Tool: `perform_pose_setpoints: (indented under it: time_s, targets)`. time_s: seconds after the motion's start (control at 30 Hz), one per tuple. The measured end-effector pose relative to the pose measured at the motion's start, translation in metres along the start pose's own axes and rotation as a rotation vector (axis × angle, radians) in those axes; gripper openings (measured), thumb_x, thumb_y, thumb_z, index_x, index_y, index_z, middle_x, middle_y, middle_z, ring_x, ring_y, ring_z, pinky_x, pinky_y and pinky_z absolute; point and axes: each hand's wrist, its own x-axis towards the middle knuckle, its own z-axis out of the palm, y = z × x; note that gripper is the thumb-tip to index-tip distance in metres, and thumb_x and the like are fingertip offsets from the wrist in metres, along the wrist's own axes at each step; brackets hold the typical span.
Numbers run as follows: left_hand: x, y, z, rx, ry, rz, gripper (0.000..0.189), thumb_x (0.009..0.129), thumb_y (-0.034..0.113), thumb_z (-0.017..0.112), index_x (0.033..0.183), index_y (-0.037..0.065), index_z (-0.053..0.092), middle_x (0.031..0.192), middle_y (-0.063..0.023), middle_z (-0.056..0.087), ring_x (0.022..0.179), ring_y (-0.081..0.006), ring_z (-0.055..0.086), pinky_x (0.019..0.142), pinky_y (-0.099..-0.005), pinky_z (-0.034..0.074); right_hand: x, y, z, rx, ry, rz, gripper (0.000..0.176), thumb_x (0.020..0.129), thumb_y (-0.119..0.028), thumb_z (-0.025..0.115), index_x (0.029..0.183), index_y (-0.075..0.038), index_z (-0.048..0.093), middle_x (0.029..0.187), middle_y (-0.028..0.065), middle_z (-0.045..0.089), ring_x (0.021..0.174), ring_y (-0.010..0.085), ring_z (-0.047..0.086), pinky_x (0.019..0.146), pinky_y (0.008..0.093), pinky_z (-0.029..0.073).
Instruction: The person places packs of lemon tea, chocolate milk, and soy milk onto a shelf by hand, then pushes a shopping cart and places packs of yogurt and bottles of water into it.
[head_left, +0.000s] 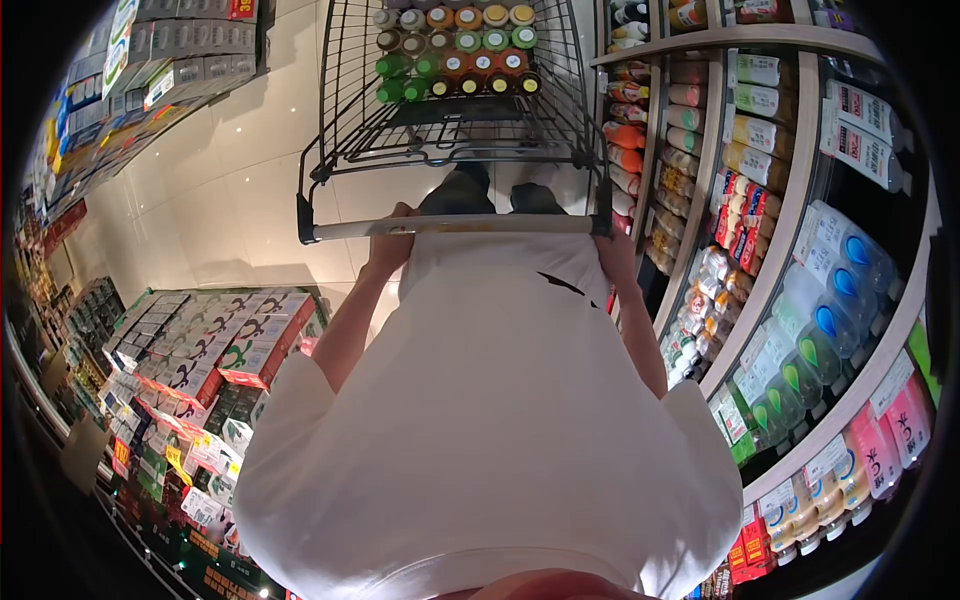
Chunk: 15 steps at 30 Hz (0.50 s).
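Observation:
A wire shopping cart [345, 120] stands in front of me, its grey handle bar [500, 225] running across at my waist. My left hand [393, 240] is wrapped round the left end of the bar. Round the right end my right hand [615, 250] is closed, its fingers partly hidden by the cart's corner. At the far end of the basket stand several rows of bottles [455, 62] with white, orange, green and dark caps.
Shelves of bottled drinks [790, 330] run close along my right side. Stacked boxed goods [220, 345] stand to the left, with another box display [180, 60] farther ahead. Pale tiled floor [230, 190] lies between that display and the cart.

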Motion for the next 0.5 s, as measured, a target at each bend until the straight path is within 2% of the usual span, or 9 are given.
perform_pose_setpoints:
  time_s: [0.07,0.1,0.13,0.23,0.33,0.37,0.43,0.5]
  targets:
    - [-0.002,0.005,-0.009,0.047,0.053,0.009,0.022,0.104,0.026,0.06,0.107,0.005,0.065,0.108,-0.0162,0.072,0.097,-0.0432,0.07,0.08,-0.0493,0.056,0.0,-0.02,0.014,-0.022,0.031,-0.012,0.04,0.093,-0.037,0.07,0.105,0.002,0.073,0.095,0.023,0.075,0.092,0.0353,0.074,0.08,0.0456,0.055]
    - [-0.003,0.006,-0.017,0.074,0.081,0.015,0.022,0.104,0.026,0.061,0.107,0.005,0.065,0.111,-0.0164,0.071,0.098,-0.043,0.07,0.081,-0.0492,0.056,0.0,-0.015,0.017,-0.005,-0.017,0.005,0.041,0.095,-0.037,0.069,0.106,0.002,0.073,0.094,0.0214,0.076,0.091,0.0333,0.074,0.079,0.0446,0.055]
    - [-0.006,0.007,-0.023,0.112,0.006,-0.008,0.022,0.104,0.025,0.06,0.111,0.005,0.064,0.118,-0.0186,0.07,0.101,-0.0427,0.071,0.083,-0.0503,0.057,-0.001,-0.006,0.022,0.011,-0.062,0.022,0.041,0.096,-0.038,0.068,0.106,0.002,0.073,0.092,0.0197,0.076,0.089,0.0313,0.074,0.077,0.0435,0.055]
    - [-0.02,0.02,-0.03,-0.174,-0.114,-0.301,0.023,0.105,0.023,0.057,0.118,0.005,0.064,0.125,-0.0195,0.067,0.108,-0.042,0.069,0.087,-0.0524,0.057,-0.012,0.008,0.008,0.147,-0.108,0.138,0.043,0.101,-0.04,0.064,0.113,0.002,0.072,0.093,0.0131,0.077,0.085,0.0247,0.073,0.074,0.0398,0.055]
    - [-0.049,0.025,-0.049,0.163,-0.238,0.045,0.032,0.106,0.023,0.055,0.131,0.005,0.062,0.13,-0.0209,0.068,0.118,-0.0425,0.066,0.097,-0.0494,0.055,-0.015,-0.012,-0.02,0.452,-0.003,0.194,0.044,0.107,-0.04,0.06,0.124,0.0,0.068,0.104,0.008,0.076,0.086,0.0185,0.071,0.074,0.0356,0.055]
    - [-0.056,0.031,-0.058,0.087,-0.255,0.054,0.034,0.107,0.024,0.055,0.134,0.005,0.061,0.131,-0.021,0.068,0.12,-0.0417,0.065,0.099,-0.0481,0.055,-0.012,-0.025,-0.031,0.576,0.053,0.192,0.044,0.109,-0.04,0.058,0.128,-0.001,0.066,0.108,0.0067,0.075,0.087,0.0166,0.071,0.074,0.0341,0.054]
    - [-0.063,0.061,-0.097,-0.065,-0.291,0.076,0.04,0.108,0.027,0.056,0.14,0.004,0.06,0.134,-0.021,0.068,0.124,-0.0401,0.064,0.104,-0.0456,0.053,-0.003,-0.064,-0.048,0.62,0.139,0.087,0.045,0.111,-0.04,0.057,0.132,-0.001,0.062,0.115,0.0068,0.07,0.094,0.0161,0.068,0.082,0.0326,0.054]
    - [-0.054,0.1,-0.152,-0.136,-0.51,0.056,0.042,0.108,0.03,0.056,0.142,0.005,0.06,0.134,-0.0195,0.069,0.125,-0.0366,0.066,0.105,-0.0431,0.052,0.002,-0.104,-0.056,0.607,0.2,-0.018,0.046,0.111,-0.038,0.057,0.136,-0.001,0.06,0.122,0.0092,0.068,0.104,0.0173,0.067,0.089,0.0327,0.053]
